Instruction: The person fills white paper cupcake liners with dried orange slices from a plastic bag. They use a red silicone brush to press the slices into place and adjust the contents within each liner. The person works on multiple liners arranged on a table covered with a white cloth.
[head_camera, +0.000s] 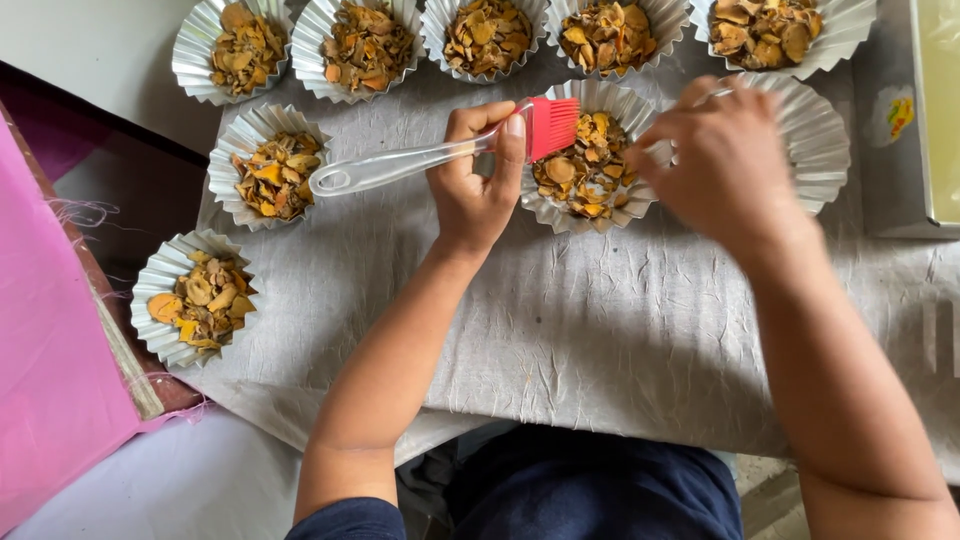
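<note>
My left hand (478, 185) grips a pastry brush (440, 155) with a clear plastic handle and red silicone bristles. The bristles rest over the left edge of a fluted foil cup (578, 213) filled with orange and brown dried slices (585, 170). My right hand (715, 160) hovers just right of that cup, fingers pinching its rim, and covers most of another foil cup (820, 140) behind it, whose contents are hidden.
Several more filled foil cups sit in a row along the top (365, 45) and down the left side (272, 170), (195, 298) on a grey wrinkled cloth (600, 320). A pink board (50, 380) lies at left, a tray edge (925, 130) at right.
</note>
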